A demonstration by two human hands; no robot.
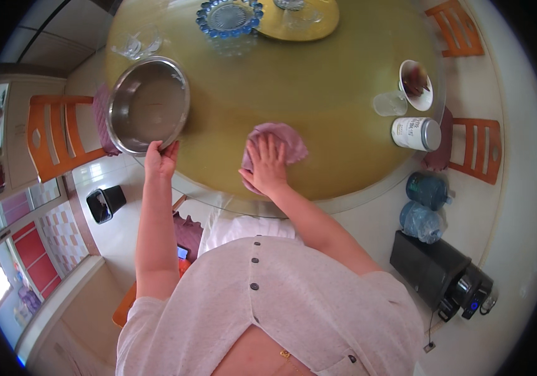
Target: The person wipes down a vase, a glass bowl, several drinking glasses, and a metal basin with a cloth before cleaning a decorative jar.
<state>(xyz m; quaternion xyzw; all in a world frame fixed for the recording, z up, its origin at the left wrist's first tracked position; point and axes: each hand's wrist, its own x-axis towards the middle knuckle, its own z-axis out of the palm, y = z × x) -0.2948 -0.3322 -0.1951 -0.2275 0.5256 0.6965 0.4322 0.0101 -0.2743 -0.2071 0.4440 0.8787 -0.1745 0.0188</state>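
My right hand [268, 168] lies flat with its fingers spread on a pink cloth [289, 139], pressing it against the glass-topped round table [318, 94] near its front edge. On the left, my left hand [160, 161] grips the near rim of a metal basin [177, 106], its fingertips partly hidden under the rim. The basin stands at the table's left edge and holds cloudy water.
Drinking glasses [135, 46] stand behind the basin. A blue glass dish [228, 17] and a yellow turntable [318, 25] are at the far side. To the right are a white bowl [427, 97], a clear cup [390, 103] and a white can [411, 133]. Orange chairs [55, 131] surround the table.
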